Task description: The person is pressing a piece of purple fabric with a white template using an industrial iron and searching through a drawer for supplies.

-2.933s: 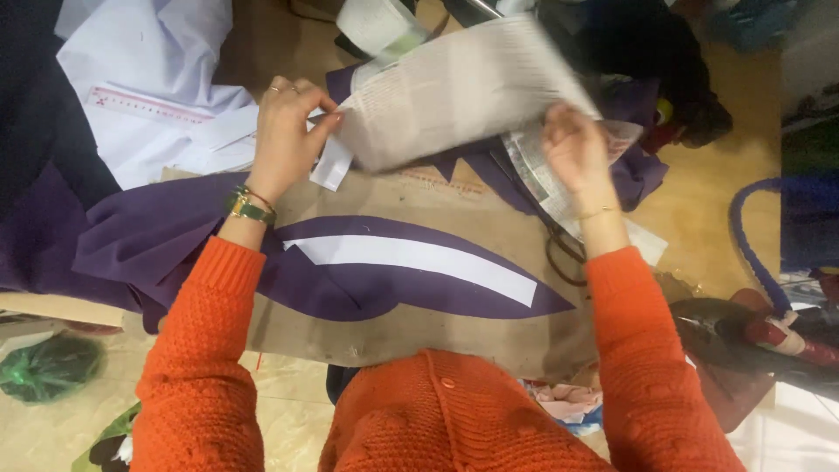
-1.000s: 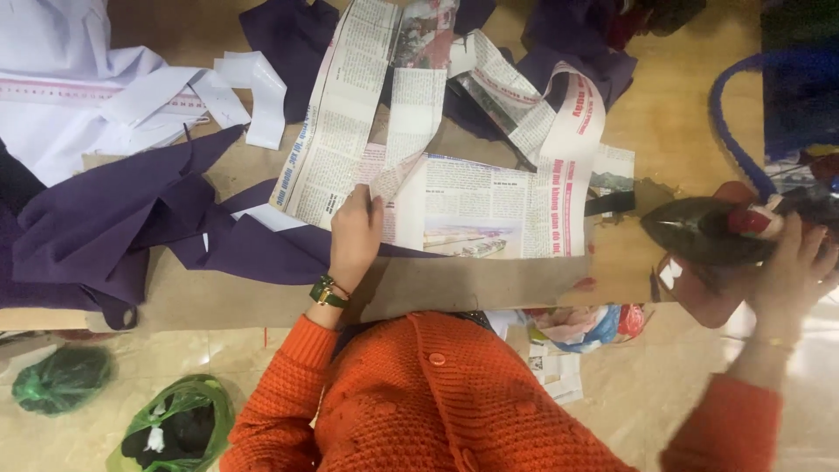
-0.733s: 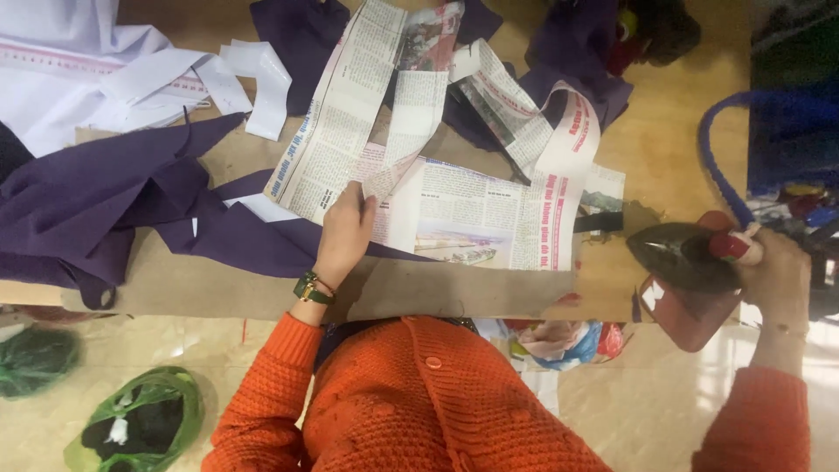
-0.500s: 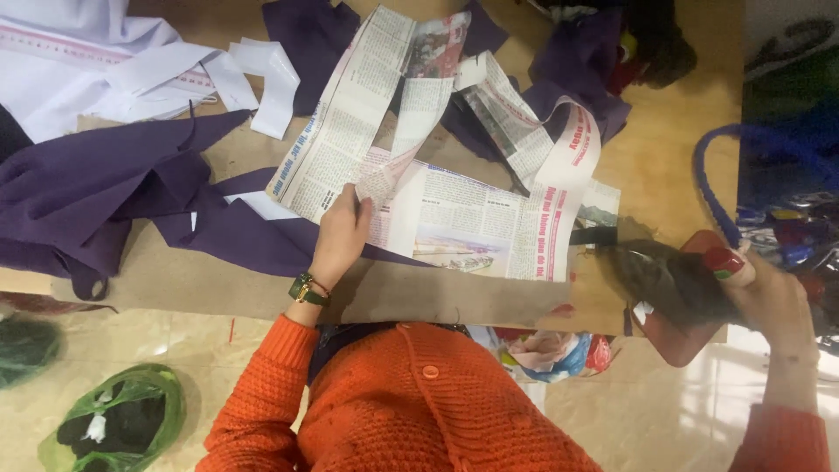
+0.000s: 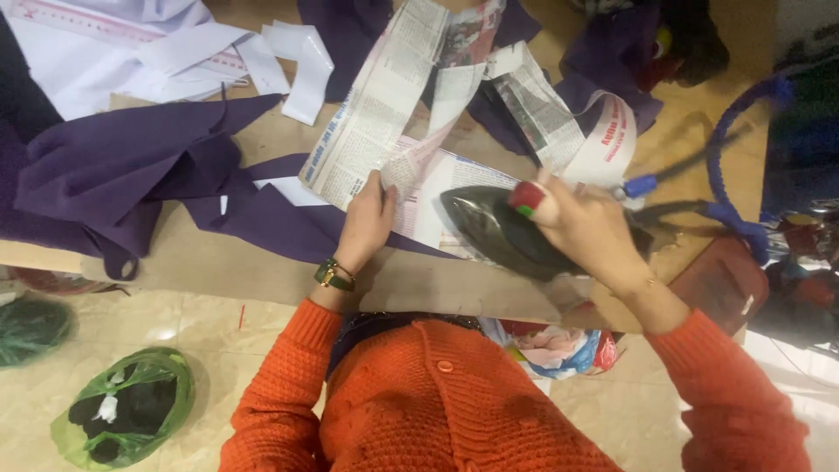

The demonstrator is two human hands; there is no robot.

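Note:
My left hand lies flat on a spread newspaper that covers purple cloth on a brown board. My right hand grips the handle of a dark clothes iron with a red knob, held just above the newspaper's right part, tip pointing left toward my left hand. The iron's blue cord loops off to the right. Orange sleeves cover both arms, and a watch sits on my left wrist.
White cloth and white strips lie at the upper left. More purple fabric is bunched at the top right. A green plastic bag rests on the tiled floor at lower left, and a reddish stand sits at the right.
My right hand has carried the iron from the far right in over the newspaper. My left hand stays pressed on the paper. Earlier both hands were holding the newspaper up.

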